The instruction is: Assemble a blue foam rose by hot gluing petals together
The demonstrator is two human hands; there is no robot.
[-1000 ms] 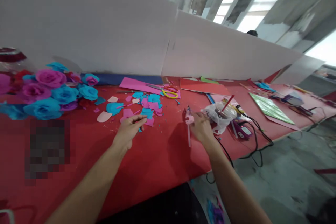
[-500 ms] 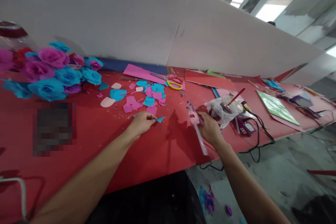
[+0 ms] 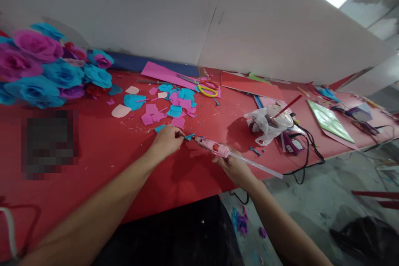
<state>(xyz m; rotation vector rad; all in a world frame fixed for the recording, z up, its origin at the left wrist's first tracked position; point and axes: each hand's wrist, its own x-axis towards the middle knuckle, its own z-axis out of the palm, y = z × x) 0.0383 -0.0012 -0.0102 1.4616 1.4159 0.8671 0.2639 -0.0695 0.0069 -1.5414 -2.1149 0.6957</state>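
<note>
My left hand (image 3: 168, 141) pinches a small blue paper piece (image 3: 189, 136) above the red table. My right hand (image 3: 235, 166) is closed around a pink hot glue gun (image 3: 212, 146), with a long clear glue stick (image 3: 255, 165) sticking out of its back end. The gun's dark nozzle points left and is at the blue piece; whether they touch I cannot tell. Partly under my left hand lies another blue paper piece (image 3: 160, 128). Beyond it are several cut pink paper pieces (image 3: 151, 113) and blue paper pieces (image 3: 134, 102).
Paper flowers (image 3: 37, 66) crowd the far left. Scissors (image 3: 207, 90) with yellow and red handles lie near the wall. To the right stand a plastic cup (image 3: 279, 115) with a red straw, a white plastic bag (image 3: 264, 126) and black cables (image 3: 308, 145). A blurred dark patch (image 3: 50, 143) is at left.
My right hand has turned the glue gun from pointing away to pointing left, bringing its nozzle to the blue piece. My left hand keeps its pinch. The view has shifted slightly.
</note>
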